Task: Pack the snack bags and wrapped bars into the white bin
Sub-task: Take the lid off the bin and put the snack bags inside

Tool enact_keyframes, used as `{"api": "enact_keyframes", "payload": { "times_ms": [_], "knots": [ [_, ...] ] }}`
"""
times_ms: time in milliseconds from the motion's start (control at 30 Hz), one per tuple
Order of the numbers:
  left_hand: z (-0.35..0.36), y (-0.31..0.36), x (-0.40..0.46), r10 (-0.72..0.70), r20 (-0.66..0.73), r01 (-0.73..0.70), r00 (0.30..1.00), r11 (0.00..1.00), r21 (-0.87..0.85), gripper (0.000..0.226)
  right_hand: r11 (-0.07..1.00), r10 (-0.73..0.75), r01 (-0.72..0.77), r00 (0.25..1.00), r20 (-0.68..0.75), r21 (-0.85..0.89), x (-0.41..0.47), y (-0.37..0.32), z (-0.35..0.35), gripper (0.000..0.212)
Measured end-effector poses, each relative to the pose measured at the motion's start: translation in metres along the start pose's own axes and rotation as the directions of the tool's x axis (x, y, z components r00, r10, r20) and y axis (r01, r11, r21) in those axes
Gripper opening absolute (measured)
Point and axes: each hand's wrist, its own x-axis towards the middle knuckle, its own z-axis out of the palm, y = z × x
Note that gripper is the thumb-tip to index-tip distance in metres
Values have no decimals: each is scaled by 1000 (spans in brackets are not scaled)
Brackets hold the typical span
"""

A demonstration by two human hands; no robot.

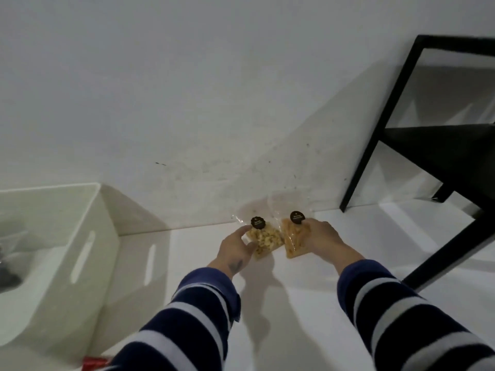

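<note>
Two clear snack bags with round black labels stand side by side near the wall on the white table (294, 303). My left hand (235, 250) grips the left snack bag (263, 241), which holds pale yellow crunchy pieces. My right hand (322, 238) grips the right snack bag (293, 242), filled with orange-yellow sticks. The white bin (88, 236) stands at the left, its slotted side wall facing the bags. Dark things lie inside it at the far left, too blurred to name.
A black metal frame (375, 129) leans against the wall at the right, its lower bar crossing the table's right side. Something red (95, 364) peeks out at the bottom edge beside the bin. The white wall rises right behind the bags.
</note>
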Motion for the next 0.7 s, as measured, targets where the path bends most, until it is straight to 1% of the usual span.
{"api": "enact_keyframes", "payload": {
  "times_ms": [67,133,233,333,433,533,600,700],
  "knots": [
    [17,-1,14,-47,-30,46,998,998,-38,49,994,-16,20,999,-32,104,17,7,1,35],
    [28,0,25,-58,-75,54,996,997,-57,50,979,-32,42,998,-53,201,27,8,3,36],
    [36,2,37,-52,-155,34,986,992,-119,49,964,-45,53,998,-36,261,39,11,6,48],
    [40,-2,40,-87,-228,51,970,986,-159,50,940,-6,-2,1000,22,342,42,16,8,56],
    [40,-11,32,-99,-284,47,954,982,-185,46,886,65,-80,997,48,457,35,21,11,57],
    [32,-20,19,-71,-308,24,949,988,-152,47,860,66,-92,995,69,502,19,17,15,55],
    [26,-27,11,-46,-319,7,946,992,-124,49,853,28,-63,997,76,518,7,10,17,55],
    [8,-35,-5,-22,-354,-5,935,997,-75,51,855,-52,17,997,54,518,-14,-10,12,55]
  ]
}}
